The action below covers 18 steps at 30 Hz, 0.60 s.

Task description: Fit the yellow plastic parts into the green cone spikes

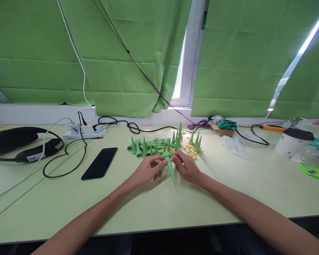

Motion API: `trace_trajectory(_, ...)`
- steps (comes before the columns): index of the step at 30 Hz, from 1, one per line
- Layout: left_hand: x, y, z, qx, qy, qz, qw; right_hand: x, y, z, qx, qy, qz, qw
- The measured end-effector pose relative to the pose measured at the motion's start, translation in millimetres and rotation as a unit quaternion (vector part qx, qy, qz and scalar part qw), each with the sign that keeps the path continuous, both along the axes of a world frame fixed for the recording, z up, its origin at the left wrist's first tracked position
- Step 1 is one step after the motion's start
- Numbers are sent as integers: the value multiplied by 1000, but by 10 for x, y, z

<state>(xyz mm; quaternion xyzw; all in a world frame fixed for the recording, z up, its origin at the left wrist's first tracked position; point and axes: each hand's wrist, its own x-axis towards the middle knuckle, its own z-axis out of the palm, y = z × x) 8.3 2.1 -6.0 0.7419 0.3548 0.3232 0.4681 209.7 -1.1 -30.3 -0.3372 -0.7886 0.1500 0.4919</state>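
Note:
A green plastic cone-shaped spike [170, 170], like a plant watering spike, points its long tip down toward me. My left hand [152, 168] is closed on it near the wide collared end. My right hand [187, 168] is close to the collar's right side with its fingers pinched together; whatever they hold is too small or hidden to make out. Just behind my hands is a pile of green plastic spikes and tubes [145, 145], some standing on end. Small yellow plastic pieces [191, 151] lie heaped beside several upright green cones [199, 144].
At the left are a black phone [99, 164], a power strip [85, 132] with cables, and a black neckband-like device [39, 150]. To the right stand a small cardboard box [221, 131], clear plastic bags [234, 146], a lidded paper cup [292, 143] and a bright green phone-like item [315, 172].

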Motion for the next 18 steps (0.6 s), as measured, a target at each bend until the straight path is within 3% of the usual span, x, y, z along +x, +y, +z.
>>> trace_trajectory(9,29,-41,38,35,-7,37,999,1,3,-3,-2,-10,1,1000)
trace_trajectory(14,33,-54,24,117,-2,65,991,-4,-2,2,7,-12,0,1000)
trace_trajectory(18,23,-61,16,170,3,53,984,-12,-14,23,17,-11,1,1000)
